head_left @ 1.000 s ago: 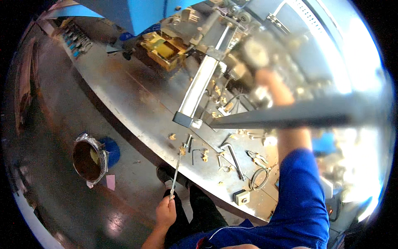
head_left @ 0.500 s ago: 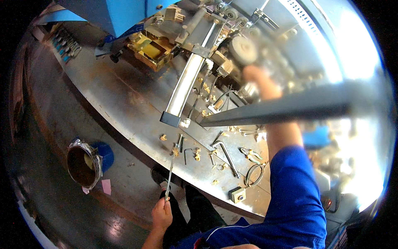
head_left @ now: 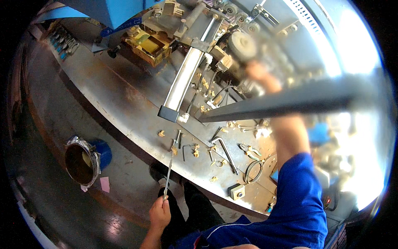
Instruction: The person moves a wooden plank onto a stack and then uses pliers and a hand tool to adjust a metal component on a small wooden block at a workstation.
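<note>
My left hand [head_left: 160, 212], low in front of me, is closed around the end of a thin metal rod [head_left: 168, 176]. The rod slants up over the table edge, and a brownish clump [head_left: 174, 150] shows near its far end. Beyond a dark metal bar, my right hand [head_left: 260, 74] reaches up into the machine, close to a pale round wheel [head_left: 243, 45]. Blur smears its fingers, so whether they grip anything does not show. The dark bar [head_left: 286, 103] crosses in front of my right forearm.
On the metal table lie pliers [head_left: 250, 152], a bent wrench [head_left: 226, 154], a coiled cable [head_left: 253, 171], a small push-button box [head_left: 236, 191] and crumbs of residue. A pneumatic cylinder [head_left: 182, 79] juts toward me. At left stands a blue bucket [head_left: 103, 152] on the floor.
The view has shifted slightly, and more table shows beside my right sleeve. My left hand keeps its hold on the rod; my right hand stays up by the wheel.
</note>
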A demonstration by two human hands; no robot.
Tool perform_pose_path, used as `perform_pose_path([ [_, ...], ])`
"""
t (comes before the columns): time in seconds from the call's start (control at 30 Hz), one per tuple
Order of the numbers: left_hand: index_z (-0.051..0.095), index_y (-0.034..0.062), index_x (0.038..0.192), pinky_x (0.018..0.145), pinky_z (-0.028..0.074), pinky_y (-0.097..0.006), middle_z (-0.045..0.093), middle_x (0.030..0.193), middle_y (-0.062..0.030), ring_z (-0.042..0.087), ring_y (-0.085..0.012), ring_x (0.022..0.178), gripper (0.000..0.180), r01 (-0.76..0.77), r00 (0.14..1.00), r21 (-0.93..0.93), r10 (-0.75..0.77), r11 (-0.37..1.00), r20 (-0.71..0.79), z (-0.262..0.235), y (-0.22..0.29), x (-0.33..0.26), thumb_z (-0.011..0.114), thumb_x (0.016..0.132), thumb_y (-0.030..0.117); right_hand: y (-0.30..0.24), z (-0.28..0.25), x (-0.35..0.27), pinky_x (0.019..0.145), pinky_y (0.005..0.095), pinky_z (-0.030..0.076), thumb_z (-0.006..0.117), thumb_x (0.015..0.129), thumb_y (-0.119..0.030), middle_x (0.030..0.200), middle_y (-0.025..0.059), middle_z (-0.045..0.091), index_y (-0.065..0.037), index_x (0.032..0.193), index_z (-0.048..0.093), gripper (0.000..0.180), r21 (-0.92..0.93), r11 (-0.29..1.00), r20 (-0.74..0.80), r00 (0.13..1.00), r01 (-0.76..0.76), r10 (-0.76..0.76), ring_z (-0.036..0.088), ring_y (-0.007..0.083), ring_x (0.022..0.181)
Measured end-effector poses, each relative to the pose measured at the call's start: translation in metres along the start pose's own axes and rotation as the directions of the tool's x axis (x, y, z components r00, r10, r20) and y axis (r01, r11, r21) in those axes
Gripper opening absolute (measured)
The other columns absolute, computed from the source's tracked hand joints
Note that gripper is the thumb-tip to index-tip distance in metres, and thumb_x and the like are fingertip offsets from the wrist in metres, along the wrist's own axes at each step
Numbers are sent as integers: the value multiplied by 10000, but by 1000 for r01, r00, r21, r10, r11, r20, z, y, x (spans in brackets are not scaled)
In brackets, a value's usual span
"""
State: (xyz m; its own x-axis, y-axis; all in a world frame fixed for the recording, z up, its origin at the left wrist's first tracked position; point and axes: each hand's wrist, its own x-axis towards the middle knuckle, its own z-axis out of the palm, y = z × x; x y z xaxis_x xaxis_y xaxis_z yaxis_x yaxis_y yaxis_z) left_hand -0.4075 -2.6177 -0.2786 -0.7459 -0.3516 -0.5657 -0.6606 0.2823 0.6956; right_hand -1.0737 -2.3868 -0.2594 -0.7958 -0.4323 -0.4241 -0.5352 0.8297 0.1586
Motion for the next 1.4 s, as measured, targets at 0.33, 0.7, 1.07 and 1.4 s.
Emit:
perform_pose_path([
  [0.33, 651, 34, 1156, 832, 527, -471, 696, 1040, -221, 669, -413, 970, 272, -62, 998, -20, 61, 998, -32, 5, 2, -1, 540, 992, 220, 6, 4, -59, 969, 316, 442, 543, 879, -111, 1382, 118, 560, -10, 1303, 581, 437, 946, 321, -78, 994, 49, 80, 561, 195, 1147],
  [0.7, 647, 29, 1128, 832, 534, -457, 699, 1038, -196, 672, -400, 968, 238, -93, 995, -21, 93, 995, -26, 11, 12, -2, 552, 987, 196, 6, 25, -102, 1139, 478, 377, 566, 979, -80, 1563, 206, 382, 61, 1347, 529, 397, 878, 31, -478, 878, 478, -11, 462, 381, 1355],
  [1.07, 650, 26, 1121, 850, 534, -453, 699, 1060, -192, 667, -398, 984, 227, -2, 1000, -108, -1, 994, -26, 23, 4, -3, 566, 980, 183, 1, -23, -69, 1078, 425, 396, 529, 1021, -153, 1328, 140, 523, 39, 1354, 532, 384, 768, -575, -75, 932, 281, 356, 463, 294, 1218],
  [1.4, 649, 17, 1134, 844, 534, -458, 698, 1055, -217, 674, -403, 971, 242, -87, 995, -66, 84, 994, -49, 14, 14, 0, 570, 981, 186, 4, -74, -104, 984, 391, 475, 545, 1005, -142, 1180, 130, 648, 49, 1241, 602, 309, 885, -95, -395, 843, 455, 365, 583, 221, 1054],
])
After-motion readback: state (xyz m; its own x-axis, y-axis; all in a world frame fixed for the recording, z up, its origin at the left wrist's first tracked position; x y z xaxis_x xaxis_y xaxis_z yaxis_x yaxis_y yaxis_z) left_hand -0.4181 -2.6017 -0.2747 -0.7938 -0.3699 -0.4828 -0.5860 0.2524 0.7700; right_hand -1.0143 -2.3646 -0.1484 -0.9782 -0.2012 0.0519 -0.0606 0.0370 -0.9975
